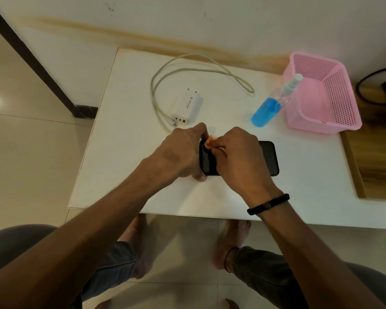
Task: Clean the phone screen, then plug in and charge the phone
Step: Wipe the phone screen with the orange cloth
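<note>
Black phone (pixel 266 157) gripped by left hand (pixel 180 155), right hand (pixel 239 157) seemingly pinching cloth (pixel 210 141)

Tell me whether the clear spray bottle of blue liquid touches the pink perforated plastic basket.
Cannot tell. In the head view the spray bottle leans toward the pink basket and overlaps its near wall, but no contact or gap shows plainly.

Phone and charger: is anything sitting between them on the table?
Nothing visible blocks it. The charger and its cable end lie just behind the phone, with only bare table between. The spray bottle stands off to the right.
</note>
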Demonstrator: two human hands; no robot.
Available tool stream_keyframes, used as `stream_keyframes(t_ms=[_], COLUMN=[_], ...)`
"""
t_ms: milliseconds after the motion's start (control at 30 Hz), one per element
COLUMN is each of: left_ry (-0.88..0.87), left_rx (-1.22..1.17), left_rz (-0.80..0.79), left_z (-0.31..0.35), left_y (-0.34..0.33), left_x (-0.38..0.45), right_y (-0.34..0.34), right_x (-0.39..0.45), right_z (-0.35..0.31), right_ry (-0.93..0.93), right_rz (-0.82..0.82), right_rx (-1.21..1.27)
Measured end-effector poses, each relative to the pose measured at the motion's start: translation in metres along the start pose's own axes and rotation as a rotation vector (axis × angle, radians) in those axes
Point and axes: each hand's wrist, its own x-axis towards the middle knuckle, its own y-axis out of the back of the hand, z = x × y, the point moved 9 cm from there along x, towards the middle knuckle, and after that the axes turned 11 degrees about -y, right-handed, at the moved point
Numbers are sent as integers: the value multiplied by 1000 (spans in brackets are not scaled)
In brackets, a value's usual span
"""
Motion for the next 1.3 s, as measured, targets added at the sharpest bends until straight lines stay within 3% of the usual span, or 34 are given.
stream_keyframes(t_ms=[333,533,767,967,1133,1300], left_ry=[4,23,24,23,11,-19], left_rx=[17,8,39,65,96,277], left_rz=[11,6,-12,27,-208,-107], left_z=[-2,-3,-2,-2,8,35], left_y=[-1,-2,-2,1,-10,-33], left_x=[2,3,3,2,-7,-10], right_y=[-9,1,19,35,32,29], right_x=[-15,-16,-11,-3,-1,-2], right_z=[-11,17,61,96,100,100], right_ry=[127,74,-54,-175,-163,-172], right_rz=[-308,-400,-426,-348,-332,-434], right_rx=[-46,-63,-151,-175,-154,-57])
